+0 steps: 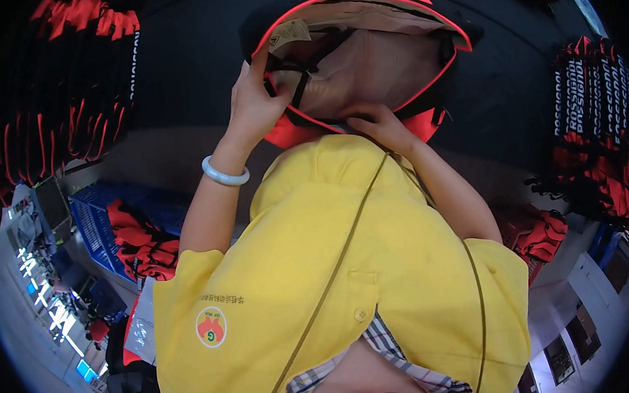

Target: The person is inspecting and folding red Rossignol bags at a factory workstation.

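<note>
- The red-trimmed black bag lies open between twelve and one o'clock on the dark work surface, its pale lining showing.
- The left hand is at nine o'clock on the bag's mouth, thumb and forefinger apart with the rim between them; I cannot tell whether the other fingers clamp the cloth.
- The right hand lies over the near edge at six o'clock, its fingers close together and tips bent inward — whether they pinch the fabric is hidden.
- A white label hangs inside at ten o'clock, and a black strap crosses the lining nearby.
- Best, I judge, to hold the mouth wide from nine and six o'clock, so the inside can be seen clearly.
- A light, even pull suits this soft rim — a hard tug could twist the red edging.
- The loose strap and label are best left free of the thumb, lest they snag or fold under.
</note>
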